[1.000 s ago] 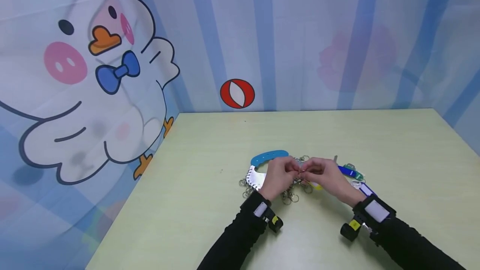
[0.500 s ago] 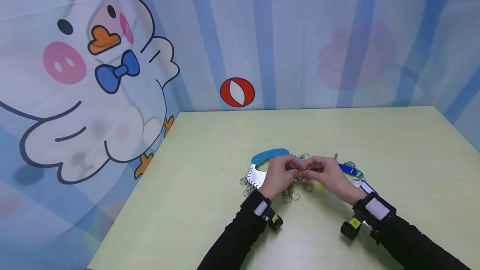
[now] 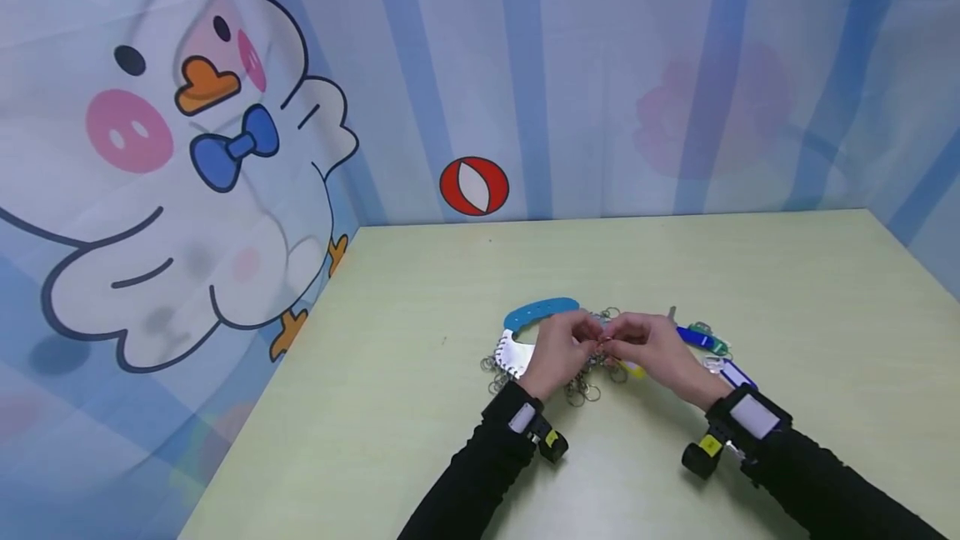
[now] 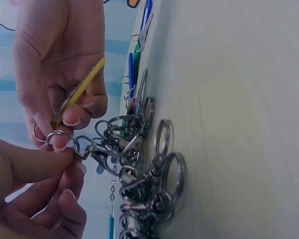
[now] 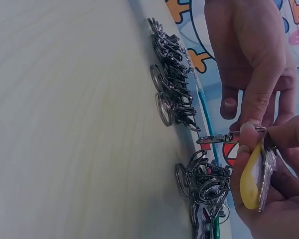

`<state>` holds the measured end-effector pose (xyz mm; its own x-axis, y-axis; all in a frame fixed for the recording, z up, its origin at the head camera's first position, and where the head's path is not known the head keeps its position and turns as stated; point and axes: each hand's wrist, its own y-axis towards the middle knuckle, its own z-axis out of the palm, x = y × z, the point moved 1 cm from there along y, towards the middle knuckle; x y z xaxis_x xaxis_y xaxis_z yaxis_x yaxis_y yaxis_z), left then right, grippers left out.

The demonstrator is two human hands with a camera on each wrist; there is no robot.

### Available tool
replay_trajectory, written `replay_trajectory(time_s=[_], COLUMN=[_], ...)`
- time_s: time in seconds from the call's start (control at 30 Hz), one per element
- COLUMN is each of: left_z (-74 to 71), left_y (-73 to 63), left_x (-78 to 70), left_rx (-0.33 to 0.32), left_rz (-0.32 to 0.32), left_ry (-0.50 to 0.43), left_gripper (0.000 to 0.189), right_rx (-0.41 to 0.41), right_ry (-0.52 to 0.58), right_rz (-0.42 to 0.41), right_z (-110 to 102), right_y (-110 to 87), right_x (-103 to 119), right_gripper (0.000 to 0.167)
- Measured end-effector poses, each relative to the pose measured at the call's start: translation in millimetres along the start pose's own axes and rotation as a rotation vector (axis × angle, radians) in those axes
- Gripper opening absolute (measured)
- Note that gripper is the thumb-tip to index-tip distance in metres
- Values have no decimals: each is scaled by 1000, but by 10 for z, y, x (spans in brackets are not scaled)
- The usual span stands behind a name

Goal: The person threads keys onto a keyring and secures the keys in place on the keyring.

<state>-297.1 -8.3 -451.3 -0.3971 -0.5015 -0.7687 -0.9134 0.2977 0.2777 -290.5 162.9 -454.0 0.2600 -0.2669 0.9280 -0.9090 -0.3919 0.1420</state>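
Below, metal clasps [image 4: 142, 191] cluster near blue strip [image 3: 542, 311]; left hand [image 3: 557, 352] pinches ring [image 4: 60, 132], right hand [image 3: 658, 354] yellow piece [image 5: 249, 185].

In my head view the light is bright and even, laying soft shadows on the pale table [image 3: 360, 440] beside the black sleeves [image 3: 465, 477]. My two wrist views are dimmer and bluish, small glints on the metal rings [image 4: 145, 179], the patterned backdrop [image 4: 2, 64] soft.
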Motion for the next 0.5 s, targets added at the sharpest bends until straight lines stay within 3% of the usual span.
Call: replay_trajectory(time_s=[0.17,0.5], left_z=[17,19], left_y=[2,11], left_x=[5,-9], left_rx=[-9,-34], left_rz=[15,-92], left_ry=[3,-53], left_gripper=[14,9], right_rx=[-3,2], right_ry=[7,14], right_rz=[33,14], right_z=[-5,16], right_y=[5,-12], right_x=[-27,-9], right_gripper=[19,19])
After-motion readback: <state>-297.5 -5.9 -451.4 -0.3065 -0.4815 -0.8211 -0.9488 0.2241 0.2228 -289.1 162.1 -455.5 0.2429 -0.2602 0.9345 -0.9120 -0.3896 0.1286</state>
